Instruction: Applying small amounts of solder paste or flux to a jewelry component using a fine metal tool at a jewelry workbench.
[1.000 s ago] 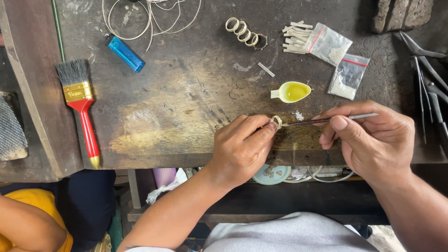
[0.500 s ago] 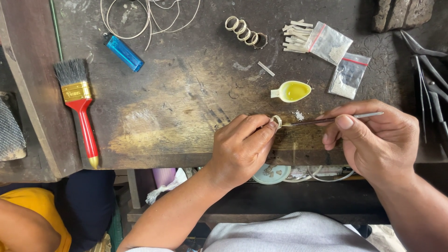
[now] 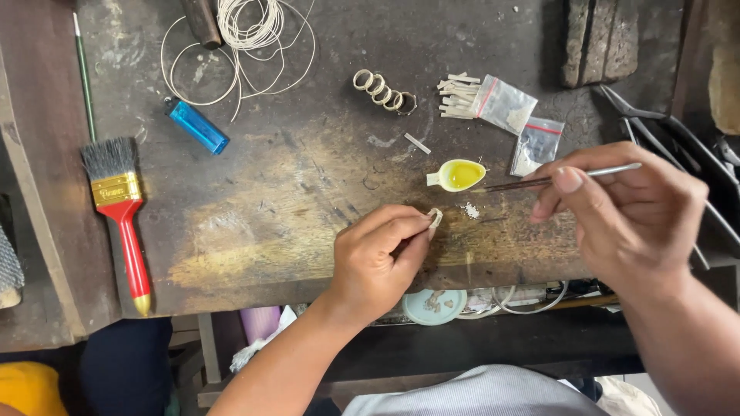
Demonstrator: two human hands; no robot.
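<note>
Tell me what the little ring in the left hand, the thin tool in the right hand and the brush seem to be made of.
The ring looks like pale, silvery metal with a dull, unpolished surface. The thin tool seems to be steel: grey and shiny at the back end, darker toward the tip. The brush has dark bristles, a brass-coloured metal band and a glossy red handle, painted wood or plastic; I cannot tell which.

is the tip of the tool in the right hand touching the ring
No, the thin tool in the right hand points into the small yellow dish, apart from the ring pinched by the left hand.
</note>
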